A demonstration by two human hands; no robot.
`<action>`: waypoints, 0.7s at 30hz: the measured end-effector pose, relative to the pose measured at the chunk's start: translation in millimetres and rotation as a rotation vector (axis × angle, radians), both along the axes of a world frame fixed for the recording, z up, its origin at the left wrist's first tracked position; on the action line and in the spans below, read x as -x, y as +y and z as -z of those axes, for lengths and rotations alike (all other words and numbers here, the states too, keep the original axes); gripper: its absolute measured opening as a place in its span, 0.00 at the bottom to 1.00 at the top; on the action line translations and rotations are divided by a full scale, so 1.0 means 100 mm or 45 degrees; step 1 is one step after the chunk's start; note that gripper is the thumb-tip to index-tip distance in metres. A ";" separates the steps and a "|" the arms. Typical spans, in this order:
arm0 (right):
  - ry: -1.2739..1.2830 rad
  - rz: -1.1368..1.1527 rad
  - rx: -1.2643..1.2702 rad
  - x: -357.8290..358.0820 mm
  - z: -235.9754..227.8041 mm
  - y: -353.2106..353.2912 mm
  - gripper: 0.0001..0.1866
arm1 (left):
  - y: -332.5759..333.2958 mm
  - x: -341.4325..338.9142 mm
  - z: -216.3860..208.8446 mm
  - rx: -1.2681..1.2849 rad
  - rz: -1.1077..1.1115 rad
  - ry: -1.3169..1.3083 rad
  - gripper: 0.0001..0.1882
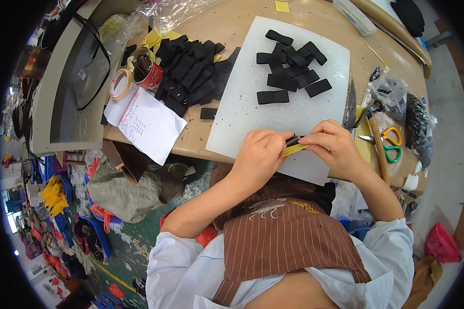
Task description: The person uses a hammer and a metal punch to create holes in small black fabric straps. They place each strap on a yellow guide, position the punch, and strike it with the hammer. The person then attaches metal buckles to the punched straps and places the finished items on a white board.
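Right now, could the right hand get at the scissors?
Probably yes: the scissors lie nearby, their loops uncovered. A wooden handle lies between, and the right hand would likely need to release the yellow strip first.

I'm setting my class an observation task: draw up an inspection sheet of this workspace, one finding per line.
Surface: tan table, with a speckled white board on it.
Job's things: small dark piece and yellow strip, both held; black bands grouped on the board, more heaped to its left.
Clutter: tape roll, red tin holding dark strips, notepad, scissors, clear plastic bags.
Hands: left hand and right hand meet, pinching the piece and strip, over the board's near edge.
Cables: a thin black loop at upper left; cord or strap, cannot tell.
Surroundings: green floor, grey-green sack, pink bag.
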State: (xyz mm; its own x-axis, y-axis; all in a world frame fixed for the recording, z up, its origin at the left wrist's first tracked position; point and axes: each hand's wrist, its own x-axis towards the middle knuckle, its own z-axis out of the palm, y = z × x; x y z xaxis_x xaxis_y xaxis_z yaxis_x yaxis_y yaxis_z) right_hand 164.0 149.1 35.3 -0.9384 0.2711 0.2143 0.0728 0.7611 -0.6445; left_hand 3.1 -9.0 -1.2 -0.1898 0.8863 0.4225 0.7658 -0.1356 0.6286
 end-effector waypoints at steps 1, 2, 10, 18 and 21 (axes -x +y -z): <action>0.042 0.003 -0.017 0.00 -0.02 -0.01 0.10 | 0.00 -0.01 -0.01 0.012 -0.043 -0.007 0.21; 0.103 0.032 -0.073 -0.01 -0.05 0.00 0.10 | 0.01 -0.03 -0.03 0.026 -0.087 -0.014 0.20; 0.164 0.339 -0.401 -0.13 0.15 0.62 0.18 | -0.14 0.60 -0.03 0.135 -0.460 0.093 0.17; 0.068 0.199 -0.234 0.17 0.16 0.99 0.18 | 0.23 0.86 -0.14 -0.210 -0.432 0.369 0.32; 0.000 0.041 -0.252 0.23 0.22 1.17 0.16 | 0.41 0.85 -0.03 -0.102 -0.102 0.237 0.17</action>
State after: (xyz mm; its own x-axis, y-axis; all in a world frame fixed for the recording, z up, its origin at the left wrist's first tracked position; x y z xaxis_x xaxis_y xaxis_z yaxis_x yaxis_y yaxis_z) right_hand 141.2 265.8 13.4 -0.9298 0.2538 0.2667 0.0991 0.8702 -0.4826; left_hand -82.2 32.4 1.6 -0.1703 0.8337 0.5253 0.8779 -0.1137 0.4651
